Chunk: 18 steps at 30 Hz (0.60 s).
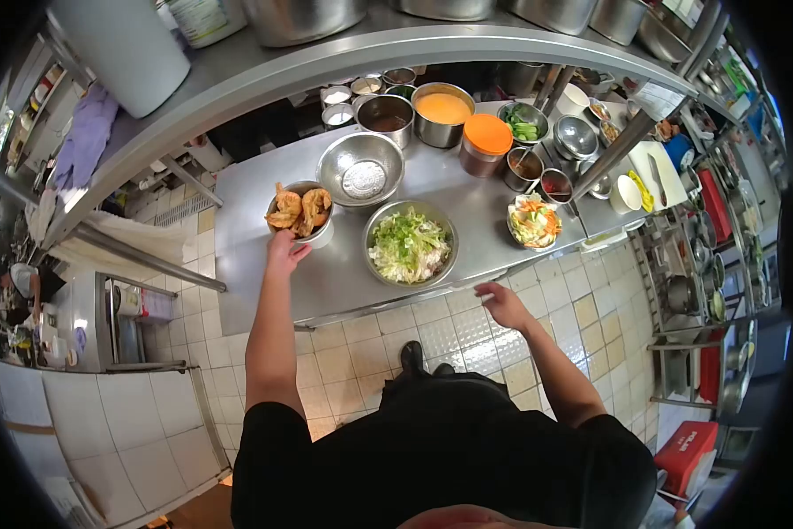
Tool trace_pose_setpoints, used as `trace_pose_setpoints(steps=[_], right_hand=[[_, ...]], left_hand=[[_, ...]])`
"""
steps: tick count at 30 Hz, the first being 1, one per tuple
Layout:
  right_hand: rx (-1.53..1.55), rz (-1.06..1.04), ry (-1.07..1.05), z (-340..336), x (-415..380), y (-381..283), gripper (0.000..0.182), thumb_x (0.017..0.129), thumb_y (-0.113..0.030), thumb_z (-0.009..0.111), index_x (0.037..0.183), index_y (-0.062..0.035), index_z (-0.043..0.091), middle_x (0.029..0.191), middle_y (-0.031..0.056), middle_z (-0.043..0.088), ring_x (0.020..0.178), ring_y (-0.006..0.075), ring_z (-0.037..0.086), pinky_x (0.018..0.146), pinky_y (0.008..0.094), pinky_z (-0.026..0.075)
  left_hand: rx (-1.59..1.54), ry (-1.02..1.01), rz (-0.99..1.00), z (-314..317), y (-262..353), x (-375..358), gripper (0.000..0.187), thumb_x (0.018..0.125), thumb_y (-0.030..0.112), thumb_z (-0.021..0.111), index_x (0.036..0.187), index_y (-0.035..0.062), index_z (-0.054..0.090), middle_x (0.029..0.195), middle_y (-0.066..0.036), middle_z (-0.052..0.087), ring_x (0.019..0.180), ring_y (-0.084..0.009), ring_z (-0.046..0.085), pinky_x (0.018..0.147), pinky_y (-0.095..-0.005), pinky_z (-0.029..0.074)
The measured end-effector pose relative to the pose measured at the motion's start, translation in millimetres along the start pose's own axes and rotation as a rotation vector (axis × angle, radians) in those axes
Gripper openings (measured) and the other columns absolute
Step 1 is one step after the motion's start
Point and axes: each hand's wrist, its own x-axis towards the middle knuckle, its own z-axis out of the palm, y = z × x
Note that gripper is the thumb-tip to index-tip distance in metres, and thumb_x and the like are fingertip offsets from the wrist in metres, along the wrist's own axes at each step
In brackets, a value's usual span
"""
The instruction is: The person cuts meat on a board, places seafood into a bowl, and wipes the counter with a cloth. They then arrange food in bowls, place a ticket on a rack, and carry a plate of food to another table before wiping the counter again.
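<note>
Fried, battered pieces (313,210) fill a white bowl (319,238) at the left of the steel counter. My left hand (285,254) is at this bowl's near rim, thumb apart from the fingers, fingertips right by the fried food. A metal bowl (452,256) of shredded lettuce and chopped greens (410,242) stands to the right of it. Over the floor, just off the counter's front edge, my right hand (505,307) hangs with its fingers apart and nothing in it. Behind the lettuce sits a bare-bottomed steel bowl (361,176).
Pots of brown liquid (384,116) and orange liquid (445,108) line the back, beside an orange-lidded container (487,134). At the right are a bowl of shredded vegetables (534,222) and a knife (656,176) on a white board. A steel shelf (370,55) crosses above the counter.
</note>
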Motion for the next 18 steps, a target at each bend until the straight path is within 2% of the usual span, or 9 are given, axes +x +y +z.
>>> trace_pose_setpoints(steps=[2, 4, 6, 7, 10, 12, 14, 17, 18], right_hand=[[0.035, 0.014, -0.051, -1.0, 11.6, -34.1, 0.043, 0.075, 0.004, 0.043, 0.117, -0.0024, 0.054, 0.107, 0.0123, 0.063, 0.091, 0.0227, 0.061, 0.081, 0.0316, 0.047], [0.090, 0.049, -0.093, -5.3, 6.1, -38.5, 0.044, 0.076, 0.005, 0.042, 0.117, -0.0023, 0.054, 0.107, 0.0123, 0.063, 0.091, 0.0224, 0.061, 0.081, 0.0316, 0.047], [0.160, -0.070, -0.076, -5.1, 2.2, -0.9, 0.045, 0.074, 0.006, 0.041, 0.116, -0.0026, 0.054, 0.108, 0.0121, 0.063, 0.090, 0.0226, 0.061, 0.081, 0.0318, 0.047], [0.088, 0.031, -0.089, -15.7, -7.4, -7.8, 0.048, 0.070, 0.005, 0.040, 0.116, -0.0026, 0.054, 0.107, 0.0127, 0.063, 0.094, 0.0243, 0.061, 0.084, 0.0324, 0.046], [-0.055, 0.002, 0.001, -34.0, -26.3, 37.5, 0.052, 0.066, 0.003, 0.040, 0.116, -0.0024, 0.054, 0.105, 0.0137, 0.064, 0.098, 0.0271, 0.060, 0.086, 0.0336, 0.046], [-0.019, 0.091, 0.063, -56.0, -45.4, 55.2, 0.052, 0.064, 0.001, 0.040, 0.114, -0.0014, 0.055, 0.103, 0.0143, 0.065, 0.100, 0.0287, 0.060, 0.087, 0.0342, 0.046], [0.008, 0.155, 0.115, -79.1, -65.7, 85.2, 0.052, 0.064, 0.000, 0.041, 0.114, -0.0011, 0.055, 0.103, 0.0143, 0.065, 0.099, 0.0287, 0.060, 0.087, 0.0340, 0.046], [-0.027, 0.310, 0.186, -112.5, -98.7, 157.1, 0.052, 0.066, -0.002, 0.040, 0.115, -0.0015, 0.056, 0.102, 0.0165, 0.065, 0.098, 0.0274, 0.062, 0.084, 0.0346, 0.048], [0.003, 0.440, 0.209, -126.9, -112.0, 167.3, 0.054, 0.061, -0.001, 0.044, 0.113, -0.0017, 0.058, 0.104, 0.0161, 0.065, 0.100, 0.0289, 0.061, 0.087, 0.0347, 0.047]], left_hand=[[0.014, 0.116, 0.026, 13.6, -3.0, 0.8, 0.045, 0.082, 0.010, 0.052, 0.125, 0.0064, 0.039, 0.127, -0.016, 0.036, 0.101, -0.0366, 0.051, 0.081, -0.0535, 0.052], [-0.001, -0.013, 0.096, -2.7, -11.6, 20.1, 0.039, 0.083, 0.006, 0.051, 0.121, 0.0082, 0.043, 0.120, -0.011, 0.047, 0.105, -0.0330, 0.050, 0.082, -0.0547, 0.052], [-0.008, -0.143, 0.089, -19.6, -16.2, 31.2, 0.037, 0.087, 0.012, 0.051, 0.123, 0.0099, 0.044, 0.121, -0.010, 0.051, 0.107, -0.0332, 0.050, 0.082, -0.0553, 0.051], [0.019, -0.186, 0.088, -31.4, -18.2, 37.6, 0.036, 0.089, 0.015, 0.049, 0.125, 0.0092, 0.044, 0.123, -0.011, 0.051, 0.108, -0.0333, 0.051, 0.082, -0.0553, 0.051], [0.104, -0.106, 0.067, -27.0, -6.1, -1.9, 0.037, 0.087, 0.013, 0.050, 0.123, 0.0037, 0.045, 0.118, -0.016, 0.053, 0.103, -0.0356, 0.055, 0.079, -0.0542, 0.052], [0.136, -0.128, 0.122, -24.8, 5.2, -38.4, 0.038, 0.086, 0.011, 0.049, 0.122, 0.0021, 0.046, 0.115, -0.017, 0.055, 0.099, -0.0359, 0.057, 0.077, -0.0528, 0.053], [0.233, -0.134, 0.112, -44.5, 14.1, -28.4, 0.039, 0.082, 0.009, 0.047, 0.120, -0.0009, 0.047, 0.117, -0.015, 0.054, 0.104, -0.0325, 0.057, 0.079, -0.0487, 0.054], [0.241, -0.118, 0.082, -10.7, 43.2, -95.9, 0.044, 0.077, 0.004, 0.043, 0.120, -0.0017, 0.045, 0.117, -0.015, 0.054, 0.104, -0.0330, 0.056, 0.079, -0.0495, 0.055], [0.246, -0.130, 0.089, 0.6, 48.8, -112.5, 0.045, 0.075, 0.003, 0.042, 0.120, -0.0014, 0.045, 0.116, -0.015, 0.054, 0.104, -0.0328, 0.056, 0.080, -0.0502, 0.055]])
